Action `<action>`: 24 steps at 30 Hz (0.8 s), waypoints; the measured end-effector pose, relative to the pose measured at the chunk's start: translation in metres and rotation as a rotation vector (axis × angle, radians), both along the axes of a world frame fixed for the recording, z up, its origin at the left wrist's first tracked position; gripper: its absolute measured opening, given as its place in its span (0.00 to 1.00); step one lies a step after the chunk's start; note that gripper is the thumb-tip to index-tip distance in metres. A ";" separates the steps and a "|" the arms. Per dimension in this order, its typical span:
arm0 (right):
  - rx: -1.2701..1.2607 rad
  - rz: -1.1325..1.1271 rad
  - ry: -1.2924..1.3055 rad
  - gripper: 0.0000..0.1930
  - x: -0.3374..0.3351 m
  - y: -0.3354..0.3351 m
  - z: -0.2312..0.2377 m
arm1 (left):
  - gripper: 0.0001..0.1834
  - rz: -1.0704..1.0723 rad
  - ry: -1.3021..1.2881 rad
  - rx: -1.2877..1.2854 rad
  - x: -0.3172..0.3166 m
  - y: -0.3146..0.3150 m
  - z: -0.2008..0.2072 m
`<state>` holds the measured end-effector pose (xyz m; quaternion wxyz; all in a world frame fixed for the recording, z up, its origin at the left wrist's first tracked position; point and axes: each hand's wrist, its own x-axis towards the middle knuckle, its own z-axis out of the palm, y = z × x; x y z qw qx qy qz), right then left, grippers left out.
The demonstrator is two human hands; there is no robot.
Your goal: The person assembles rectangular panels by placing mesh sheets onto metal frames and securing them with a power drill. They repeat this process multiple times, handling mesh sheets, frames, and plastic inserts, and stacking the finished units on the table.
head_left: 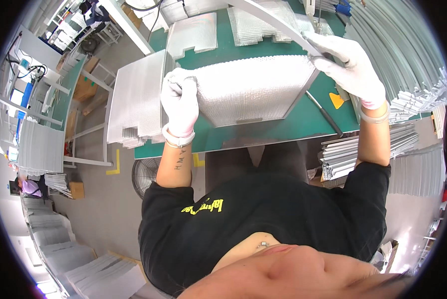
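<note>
1. Currently, the left hand (180, 102), in a white glove, has its fingers curled and pinches the upper left corner of a silver, rectangular panel of fine mesh (253, 89).
2. The right hand (353, 67), also white-gloved, pinches with thumb and fingers a long, bent, pale-grey strip (278, 22) at the upper right corner of this panel; whether it grips also the mesh, I cannot tell.
3. The panel is tilted, between both hands, over a flat green surface (208, 143); if its lower edge touches there, I cannot tell.
4. Just right of the panel lies a thin, dark, rod-shaped tool (328, 118), and near it a yellow flat piece (337, 100).
5. At the left is a stack of silver mesh sheets (136, 97).
</note>
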<state>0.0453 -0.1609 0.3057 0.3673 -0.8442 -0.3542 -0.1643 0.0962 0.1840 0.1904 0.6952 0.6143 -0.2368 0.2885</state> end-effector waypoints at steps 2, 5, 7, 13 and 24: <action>-0.048 -0.010 -0.013 0.23 -0.001 -0.004 0.005 | 0.05 -0.012 -0.009 0.008 0.002 0.001 0.000; -0.039 -0.043 -0.059 0.24 -0.003 0.002 0.002 | 0.05 -0.020 -0.005 -0.006 0.001 0.003 -0.002; -0.135 -0.058 -0.141 0.24 -0.002 -0.002 0.002 | 0.05 -0.031 0.009 -0.034 -0.002 0.002 -0.002; -0.424 0.093 -0.210 0.26 -0.001 0.010 0.030 | 0.06 -0.081 0.034 -0.072 -0.010 0.003 -0.006; -0.383 0.291 -0.142 0.16 0.011 0.064 0.038 | 0.08 -0.245 0.074 0.167 -0.017 0.013 0.035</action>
